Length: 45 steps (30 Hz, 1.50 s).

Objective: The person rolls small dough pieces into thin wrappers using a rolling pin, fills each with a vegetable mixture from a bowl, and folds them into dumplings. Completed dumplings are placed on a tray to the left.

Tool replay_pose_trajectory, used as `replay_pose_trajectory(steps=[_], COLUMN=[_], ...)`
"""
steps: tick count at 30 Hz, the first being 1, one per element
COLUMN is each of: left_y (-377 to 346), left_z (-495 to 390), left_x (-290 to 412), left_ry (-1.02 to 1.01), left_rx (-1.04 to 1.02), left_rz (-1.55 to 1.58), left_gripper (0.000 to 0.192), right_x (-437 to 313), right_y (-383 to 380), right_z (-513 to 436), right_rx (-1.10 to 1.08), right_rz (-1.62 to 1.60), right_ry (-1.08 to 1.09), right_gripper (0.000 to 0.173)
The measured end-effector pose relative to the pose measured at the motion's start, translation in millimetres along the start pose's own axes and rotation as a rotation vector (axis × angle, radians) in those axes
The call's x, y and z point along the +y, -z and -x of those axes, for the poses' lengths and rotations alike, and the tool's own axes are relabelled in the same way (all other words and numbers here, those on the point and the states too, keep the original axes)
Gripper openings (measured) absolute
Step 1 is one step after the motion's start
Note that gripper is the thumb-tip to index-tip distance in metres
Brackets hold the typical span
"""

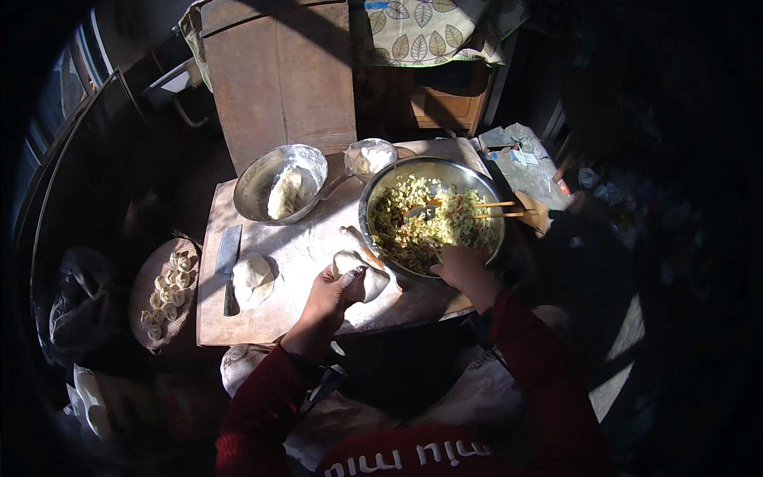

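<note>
My left hand point(325, 296) pinches a thin round dough wrapper point(346, 260) just above the floured wooden board point(304, 250). More flat dough point(376, 286) lies right beside and under it. A large steel bowl point(366, 208) of chopped vegetable filling point(411, 235) stands at the board's right. Over the bowl's near rim reaches my right hand point(468, 271), its fingers bent down at the filling. A thin, pale utensil handle seems to show at its fingertips, but glare and the fingers hide most of it.
Wooden chopsticks point(495, 204) rest in the filling bowl. A metal basin point(245, 200) holds a dough roll point(285, 194); behind is a small bowl of flour point(375, 158). A cleaver point(228, 256) lies by a dough lump point(253, 279). Shaped dumplings point(170, 292) sit on a round tray point(148, 271).
</note>
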<state>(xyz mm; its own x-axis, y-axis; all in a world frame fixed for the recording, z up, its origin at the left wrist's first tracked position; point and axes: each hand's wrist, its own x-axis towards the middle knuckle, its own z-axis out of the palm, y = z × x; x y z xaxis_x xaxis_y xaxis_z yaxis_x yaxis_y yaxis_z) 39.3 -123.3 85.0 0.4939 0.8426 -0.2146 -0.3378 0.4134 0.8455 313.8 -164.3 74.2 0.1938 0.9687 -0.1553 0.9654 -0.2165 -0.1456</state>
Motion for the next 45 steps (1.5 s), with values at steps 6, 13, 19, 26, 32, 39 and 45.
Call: replay_pose_trajectory(steps=[6, 13, 19, 26, 32, 39, 45], left_y=[20.1, 12.3, 9.0, 37.5, 41.4, 36.3, 36.7], left_z=[-26.4, -37.8, -38.7, -43.3, -45.6, -53.3, -57.3], left_x=[-19.9, -20.8, -17.7, -24.9, -24.9, -16.6, -9.6], left_ry=[0.071, -0.015, -0.006, 0.059, 0.103, 0.071, 0.061], left_rx=[0.131, 0.124, 0.212, 0.235, 0.241, 0.241, 0.223], left_rz=[-0.117, -0.07, -0.075, -0.073, -0.047, -0.089, -0.097], left_gripper=[0.01, 0.031, 0.027, 0.02, 0.02, 0.02, 0.017], right_x=[21.5, 38.3, 23.2, 36.5, 51.1, 59.2, 11.3], right_y=[-16.4, -27.6, -42.5, -23.1, -36.2, -23.1, 9.0], right_z=[-21.4, -26.9, -39.8, -66.4, -118.6, -168.8, -200.6], right_rx=[0.089, 0.4, 0.438, 0.719, 0.697, 0.808, 0.494], right_rz=[-0.081, -0.399, -0.85, -0.65, -0.532, -0.401, -0.492], right_ry=[-0.059, 0.13, 0.084, 0.211, 0.076, 0.04, 0.37], right_gripper=[0.019, 0.017, 0.015, 0.021, 0.024, 0.025, 0.024])
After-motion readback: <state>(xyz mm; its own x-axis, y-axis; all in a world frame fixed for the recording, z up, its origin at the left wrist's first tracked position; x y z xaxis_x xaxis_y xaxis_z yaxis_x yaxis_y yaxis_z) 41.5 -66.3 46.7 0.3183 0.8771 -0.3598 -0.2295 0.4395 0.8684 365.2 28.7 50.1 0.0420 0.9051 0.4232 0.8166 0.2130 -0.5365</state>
